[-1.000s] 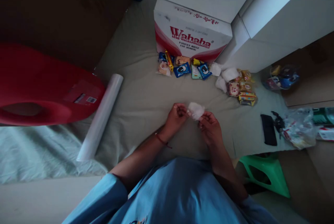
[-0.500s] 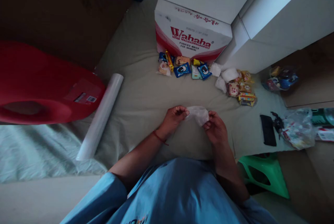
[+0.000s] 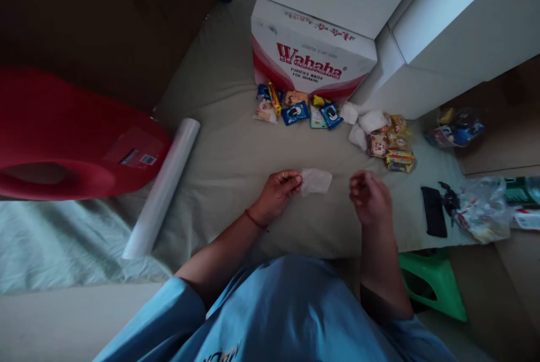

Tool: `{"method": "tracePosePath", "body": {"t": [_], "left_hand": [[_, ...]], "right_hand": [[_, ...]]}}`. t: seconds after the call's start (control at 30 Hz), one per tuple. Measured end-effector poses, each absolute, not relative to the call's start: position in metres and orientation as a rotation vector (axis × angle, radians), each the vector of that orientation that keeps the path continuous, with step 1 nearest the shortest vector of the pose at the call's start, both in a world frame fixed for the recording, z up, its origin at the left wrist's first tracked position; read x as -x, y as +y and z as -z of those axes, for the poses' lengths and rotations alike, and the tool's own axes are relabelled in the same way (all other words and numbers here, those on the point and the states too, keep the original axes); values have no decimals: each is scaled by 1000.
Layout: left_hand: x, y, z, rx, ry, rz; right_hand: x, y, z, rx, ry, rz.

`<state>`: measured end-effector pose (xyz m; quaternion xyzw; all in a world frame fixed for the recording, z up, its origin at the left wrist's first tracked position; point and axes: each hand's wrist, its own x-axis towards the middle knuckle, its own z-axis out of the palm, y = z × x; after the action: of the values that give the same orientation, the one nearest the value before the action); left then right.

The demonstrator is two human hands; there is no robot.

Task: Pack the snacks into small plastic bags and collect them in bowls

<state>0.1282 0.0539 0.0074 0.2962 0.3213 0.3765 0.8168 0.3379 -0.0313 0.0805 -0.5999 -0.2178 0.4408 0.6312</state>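
Item one: left hand [image 3: 278, 190], thumb and fingertips pinching one end of a thin white piece [image 3: 317, 181]. The piece reaches rightward from the grip, spread fairly flat over the pale cloth [image 3: 236, 153]; whether it touches the cloth cannot be told.

Item two: right hand [image 3: 371, 199], raised to the right of the grip and apart from the piece, fingers curled and blurred (nothing shows in it, though the palm is hidden); whether the fingertips press together cannot be told.

Item three: white bundles [image 3: 372, 121], three, beyond the grip and to its right, lying close together. Contents not visible.

Item four: wrapped snacks [image 3: 295, 112], a row straight beyond the grip, against the foot of the Wahaha carton [image 3: 314, 41].

Item five: yellow and brown packets [image 3: 378, 144], grouped farther right of the grip, beside the bundles.

Item six: clear plastic roll [image 3: 162, 187], lying well to the left of the grip.

Condition of the work, as judged: three bundles and both snack groups appear already set down. Outstanding: the pinched piece, flat rather than bundled, held by one hand and not yet released. Any further count left cannot be told.
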Motion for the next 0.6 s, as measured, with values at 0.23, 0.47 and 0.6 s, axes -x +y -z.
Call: {"method": "tracePosePath", "body": {"t": [0.23, 0.47, 0.6], "left_hand": [[-127, 50, -11, -851, 661, -774], [-123, 55, -17, -651, 590, -869], [-117, 65, -19, -550, 580, -938]], "right_hand": [[-269, -24, -47, 1514, -767, -999], [-306, -28, -53, 1407, -565, -924], [-339, -41, -56, 1403, -463, -867]]}}
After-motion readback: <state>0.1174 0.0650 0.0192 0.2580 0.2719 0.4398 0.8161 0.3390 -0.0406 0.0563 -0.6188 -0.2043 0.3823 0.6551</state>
